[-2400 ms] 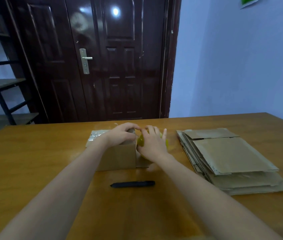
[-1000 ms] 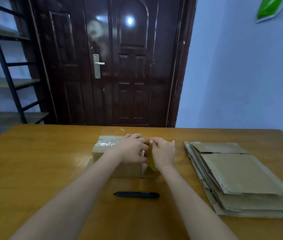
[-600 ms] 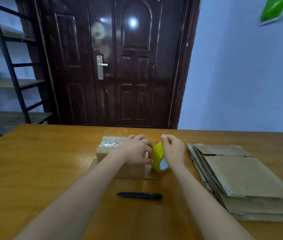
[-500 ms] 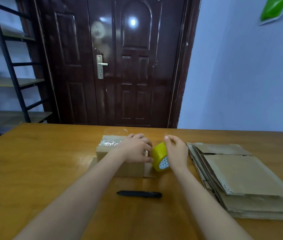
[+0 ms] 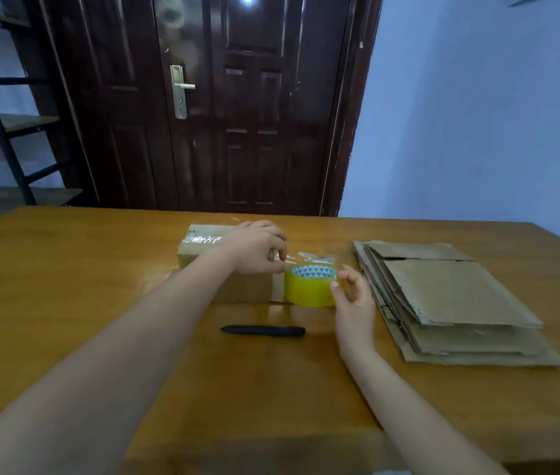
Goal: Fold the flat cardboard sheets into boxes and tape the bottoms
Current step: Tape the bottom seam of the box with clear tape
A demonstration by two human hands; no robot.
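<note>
A: Head camera, the only view we get. A folded box sits mid-table, glossy tape across its top face, and the left hand rests on its right end, fingers curled down and pinching what looks like a clear strip of tape.

B: And that strip runs straight off to the yellow tape roll, standing flat on the table just right of the box.

A: The right hand is beside the roll, fingers loosely spread, fingertips at its outer wall. Touching or just clear of it? Can't tell from here, but it isn't gripping.

B: So which step, by your read?

A: Taping this box's bottom, strip laid and not yet severed, I'd say. The next move calls for cutting that strip. There's a black pen-shaped tool lying near the front of the roll, possibly a cutter.

B: The left hand would need to keep the strip taut while the right picks that tool up.

A: Agreed. And plenty left: the stack of flat cardboard sheets lies on the right, untouched.
</note>
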